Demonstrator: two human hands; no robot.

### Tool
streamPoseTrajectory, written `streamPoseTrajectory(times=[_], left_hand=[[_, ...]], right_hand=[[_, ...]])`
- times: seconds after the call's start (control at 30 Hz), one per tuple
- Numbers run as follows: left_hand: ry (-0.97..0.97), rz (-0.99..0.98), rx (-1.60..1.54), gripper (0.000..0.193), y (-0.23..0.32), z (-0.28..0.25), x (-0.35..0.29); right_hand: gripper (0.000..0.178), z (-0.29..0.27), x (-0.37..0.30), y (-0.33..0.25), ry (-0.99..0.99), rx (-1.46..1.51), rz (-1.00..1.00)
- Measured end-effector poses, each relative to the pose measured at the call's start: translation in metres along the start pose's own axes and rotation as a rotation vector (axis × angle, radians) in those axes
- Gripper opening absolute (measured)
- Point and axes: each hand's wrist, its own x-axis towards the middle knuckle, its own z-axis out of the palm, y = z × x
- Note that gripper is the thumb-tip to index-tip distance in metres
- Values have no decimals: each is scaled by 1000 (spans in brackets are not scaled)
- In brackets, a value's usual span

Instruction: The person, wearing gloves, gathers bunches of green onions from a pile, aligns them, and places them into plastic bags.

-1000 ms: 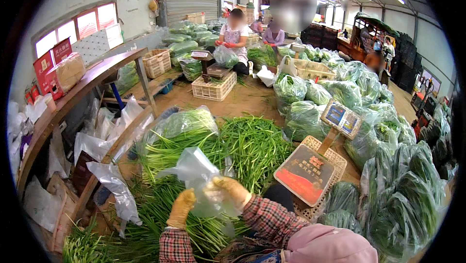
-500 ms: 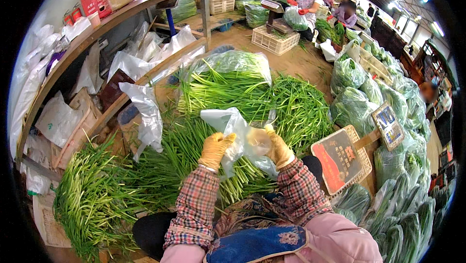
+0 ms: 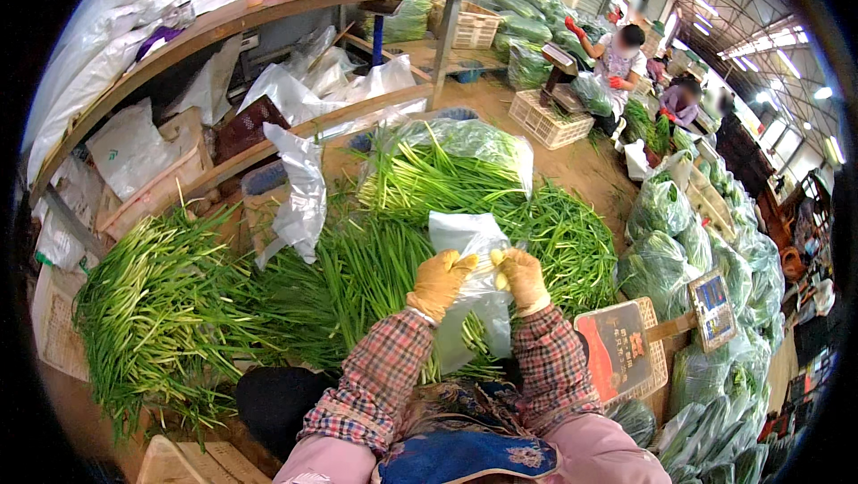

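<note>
My left hand (image 3: pixel 438 286), in a yellow glove, is closed on one side of a clear plastic bag (image 3: pixel 466 232). On the other side of the bag, my right hand (image 3: pixel 523 278) pinches it, also gloved in yellow. The bag hangs between both hands in front of my lap, its lower part over loose greens. Long green leaves with pale stalks, which look like garlic chives (image 3: pixel 366 269), spread beneath and beyond the hands. A large heap of them (image 3: pixel 161 314) lies to the left, and a bundle partly under clear plastic (image 3: pixel 438 176) lies farther off.
At right stands a scale with a red and black platform (image 3: pixel 617 350) and a display (image 3: pixel 712 310). Filled bags of greens (image 3: pixel 666 256) line that side. Another plastic bag (image 3: pixel 299 189) hangs left of centre. A wooden rail (image 3: pixel 295 135) runs along the left. Two co-workers (image 3: pixel 617 64) sit far off near a crate (image 3: pixel 550 117).
The view has turned, so the surroundings appear shifted. My hands have come closer together, and the bag now hangs flatter between them. A distant co-worker has raised one red-gloved hand.
</note>
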Motion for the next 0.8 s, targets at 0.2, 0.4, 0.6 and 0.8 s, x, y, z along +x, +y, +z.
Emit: streamPoseTrajectory(times=[0.2, 0.4, 0.6, 0.8], left_hand=[[222, -94, -377, 39, -22, -50, 19], [182, -159, -384, 38, -20, -39, 15], [70, 3, 16, 32, 1, -6, 6], [217, 214, 66, 26, -22, 10, 7]], right_hand=[[33, -61, 22, -43, 315, -454, -286], [78, -57, 28, -54, 144, -1125, -219], [21, 20, 24, -7, -135, -170, -24], [8, 12, 24, 20, 234, 329, -14]])
